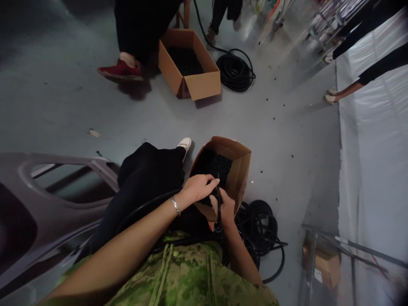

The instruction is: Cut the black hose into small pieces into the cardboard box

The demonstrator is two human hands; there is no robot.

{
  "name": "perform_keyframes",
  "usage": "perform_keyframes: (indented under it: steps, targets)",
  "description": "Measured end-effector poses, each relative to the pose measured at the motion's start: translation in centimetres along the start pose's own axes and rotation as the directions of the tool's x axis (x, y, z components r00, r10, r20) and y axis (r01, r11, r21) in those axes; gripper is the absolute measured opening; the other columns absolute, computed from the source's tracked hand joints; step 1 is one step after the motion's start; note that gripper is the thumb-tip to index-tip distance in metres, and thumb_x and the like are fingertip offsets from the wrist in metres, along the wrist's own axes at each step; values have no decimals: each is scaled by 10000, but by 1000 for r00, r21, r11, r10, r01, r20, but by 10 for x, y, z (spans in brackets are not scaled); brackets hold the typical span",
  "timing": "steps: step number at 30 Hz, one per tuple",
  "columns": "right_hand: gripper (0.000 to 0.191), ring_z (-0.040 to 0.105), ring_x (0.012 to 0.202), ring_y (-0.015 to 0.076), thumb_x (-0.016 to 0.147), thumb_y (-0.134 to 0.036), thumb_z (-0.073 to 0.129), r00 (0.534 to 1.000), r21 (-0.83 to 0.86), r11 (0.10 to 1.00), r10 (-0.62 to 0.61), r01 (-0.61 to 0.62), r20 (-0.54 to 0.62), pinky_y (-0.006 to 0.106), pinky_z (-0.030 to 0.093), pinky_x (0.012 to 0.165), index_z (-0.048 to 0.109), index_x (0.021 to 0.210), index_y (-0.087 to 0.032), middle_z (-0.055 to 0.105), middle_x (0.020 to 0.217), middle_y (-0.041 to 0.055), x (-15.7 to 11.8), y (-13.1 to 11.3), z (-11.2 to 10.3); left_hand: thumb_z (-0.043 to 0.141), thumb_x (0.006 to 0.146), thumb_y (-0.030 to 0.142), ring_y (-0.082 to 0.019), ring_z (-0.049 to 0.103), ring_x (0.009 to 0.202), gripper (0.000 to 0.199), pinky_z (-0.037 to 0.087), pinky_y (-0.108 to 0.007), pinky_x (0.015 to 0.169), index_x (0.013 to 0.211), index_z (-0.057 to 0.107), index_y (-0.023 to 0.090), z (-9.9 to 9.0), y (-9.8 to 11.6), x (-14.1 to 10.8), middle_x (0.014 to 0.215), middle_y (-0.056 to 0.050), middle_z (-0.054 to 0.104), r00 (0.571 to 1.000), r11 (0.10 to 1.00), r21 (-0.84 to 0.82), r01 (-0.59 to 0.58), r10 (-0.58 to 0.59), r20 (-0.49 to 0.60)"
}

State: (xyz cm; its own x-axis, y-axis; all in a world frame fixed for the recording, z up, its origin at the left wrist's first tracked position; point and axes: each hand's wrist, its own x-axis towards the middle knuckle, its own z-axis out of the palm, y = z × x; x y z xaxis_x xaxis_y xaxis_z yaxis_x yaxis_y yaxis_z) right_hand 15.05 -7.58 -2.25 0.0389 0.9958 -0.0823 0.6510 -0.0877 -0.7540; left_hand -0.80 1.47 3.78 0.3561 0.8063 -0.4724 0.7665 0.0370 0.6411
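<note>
My left hand [199,188] pinches the end of a black rubber hose [218,195] over an open cardboard box [239,170] that holds many small black pieces. My right hand [225,208] grips the same hose just below, holding it upright at the box's near edge. The hose runs back across my lap in black trousers [143,187]. A bracelet [175,205] sits on my left wrist.
A coil of black hose [261,229] lies on the grey floor to my right. Farther off stand a second cardboard box [191,63] of black pieces and another hose coil [236,70], beside a person's red shoe [121,71]. White sheeting [376,148] hangs at right; a grey moulded panel [47,204] at left.
</note>
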Motion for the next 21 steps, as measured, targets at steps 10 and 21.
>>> perform_keyframes:
  steps: [10,21]
  targets:
    - [527,715,909,222,833,-377,676,997,-310,948,-67,79,49,285,556,827,632,1331,-211,756,1080,79,7,-9,-1,340,1017,396,-252,720,961,496,496,-297,777,941,760,143,-2,2,1,1010,-144,767,998,994,85,70,-70,-5]
    - [549,695,774,184,769,-332,692,991,-113,987,107,-116,-84,288,566,733,563,1284,-192,714,966,46,7,-9,7,335,1017,368,-229,717,952,473,470,-279,762,925,748,158,-5,-2,6,1005,-122,772,990,990,-65,123,-127,-59]
